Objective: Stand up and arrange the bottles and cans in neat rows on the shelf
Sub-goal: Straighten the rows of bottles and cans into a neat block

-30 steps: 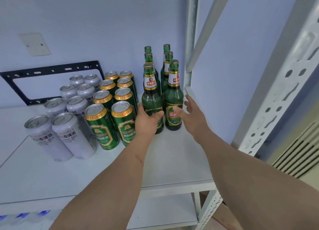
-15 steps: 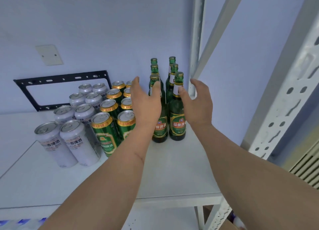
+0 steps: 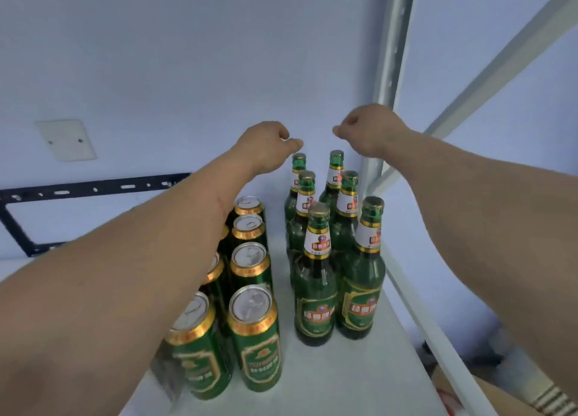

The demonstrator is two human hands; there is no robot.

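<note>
Green glass beer bottles [image 3: 316, 293] stand in two rows of three at the right end of the white shelf [image 3: 353, 381]. Left of them, green cans with gold rims [image 3: 255, 337] stand in two rows running front to back. My left forearm covers part of the left can row and everything further left. My left hand [image 3: 269, 147] hovers just above and left of the rear left bottle cap [image 3: 298, 157]. My right hand [image 3: 370, 131] hovers above the rear right bottle cap [image 3: 336, 154]. Both hands have curled fingers, hold nothing and touch no bottle.
A white metal upright [image 3: 387, 87] and a diagonal brace [image 3: 500, 62] stand at the shelf's right edge, close to my right wrist. A black bracket [image 3: 93, 187] and a blank wall plate [image 3: 67, 139] sit on the wall behind. A cardboard box [image 3: 488, 397] lies below right.
Both hands have left the sides of the front bottles and risen up and back over the rear bottle caps, fingers now curled. The view has moved closer to the shelf.
</note>
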